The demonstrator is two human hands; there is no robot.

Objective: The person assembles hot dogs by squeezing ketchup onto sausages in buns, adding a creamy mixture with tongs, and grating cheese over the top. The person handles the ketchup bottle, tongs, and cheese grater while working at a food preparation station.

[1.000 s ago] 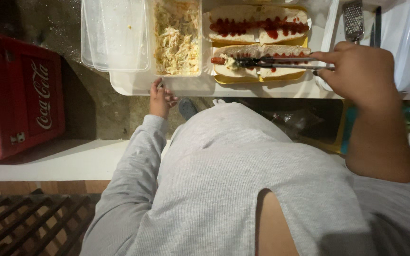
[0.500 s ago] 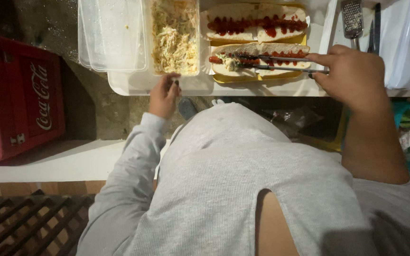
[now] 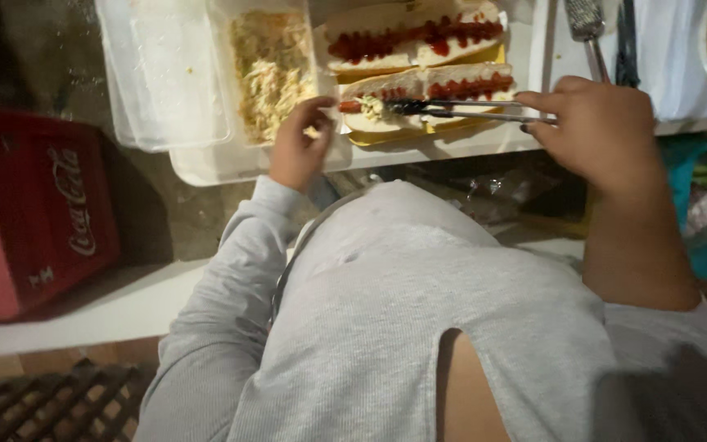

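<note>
Since the earlier frame the left hand [image 3: 300,143] has risen from the edge of the counter to the near corner of the clear tub of slaw [image 3: 272,74], where its fingers now curl over the rim beside the shredded filling. The right hand [image 3: 595,123] has stayed at the right of the frame, closed around the handles of a pair of dark tongs [image 3: 460,110]. The tongs reach leftward across the frame, and their tips rest on the left end of the nearer sandwich roll [image 3: 427,94], just where a small heap of slaw lies on the red sauce. That roll sits in the upper middle of the frame on a yellow tray [image 3: 419,135], with a second sauced roll [image 3: 415,33] just above it. An empty clear lid [image 3: 165,74] lies to the left of the tub. A red crate [image 3: 34,213] stands at the left edge of the frame, below the counter.
</note>
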